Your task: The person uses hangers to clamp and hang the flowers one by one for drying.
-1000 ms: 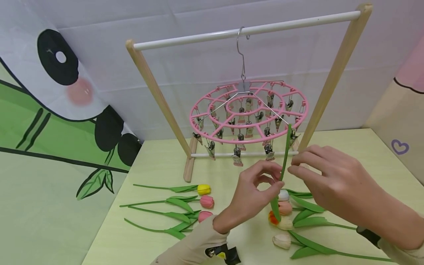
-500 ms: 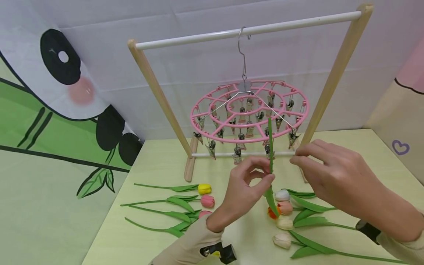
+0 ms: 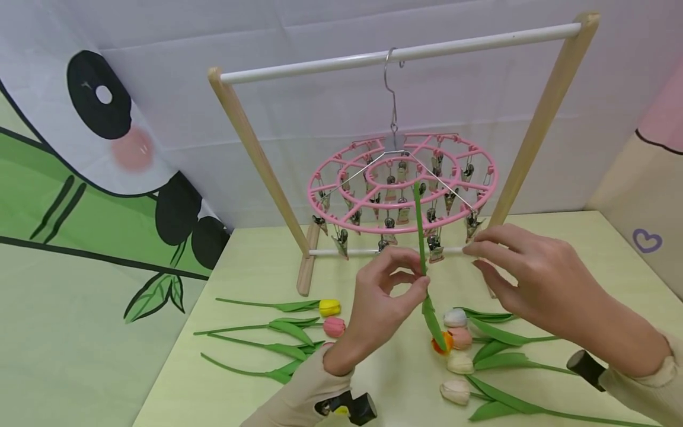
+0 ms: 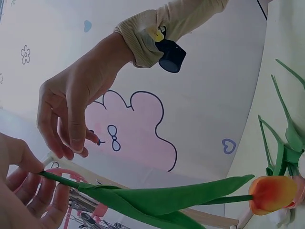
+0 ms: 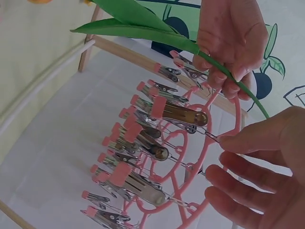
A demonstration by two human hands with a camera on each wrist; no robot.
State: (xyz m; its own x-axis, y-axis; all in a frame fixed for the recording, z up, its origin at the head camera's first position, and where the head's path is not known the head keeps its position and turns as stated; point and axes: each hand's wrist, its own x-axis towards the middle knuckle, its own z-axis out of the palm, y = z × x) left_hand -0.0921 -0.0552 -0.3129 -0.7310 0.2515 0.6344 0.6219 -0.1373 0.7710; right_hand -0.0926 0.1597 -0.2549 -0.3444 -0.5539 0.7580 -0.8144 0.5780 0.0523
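My left hand (image 3: 381,302) pinches the green stem of an orange tulip (image 4: 271,194) between thumb and fingers. The stem end points up in front of the pink round clip hanger (image 3: 368,229), and the bloom hangs down near the table. My right hand (image 3: 533,273) is at the hanger's right side, close to a metal clip (image 3: 472,224). In the right wrist view its fingers are loosely bent and apart. The thumb lies close to the link of a pink-tipped clip (image 5: 183,114); whether it touches is hard to tell.
The hanger hooks onto a white rod (image 3: 320,66) of a wooden-legged stand. Yellow (image 3: 329,307) and pink tulips (image 3: 334,327) lie at left. White (image 3: 455,317), peach (image 3: 461,338) and cream tulips (image 3: 455,392) lie at right, beneath my hands.
My left hand has moved left with the tulip, whose stem now stands before the hanger's middle. My right hand has stayed near the right edge, its thumb now further from the fingers.
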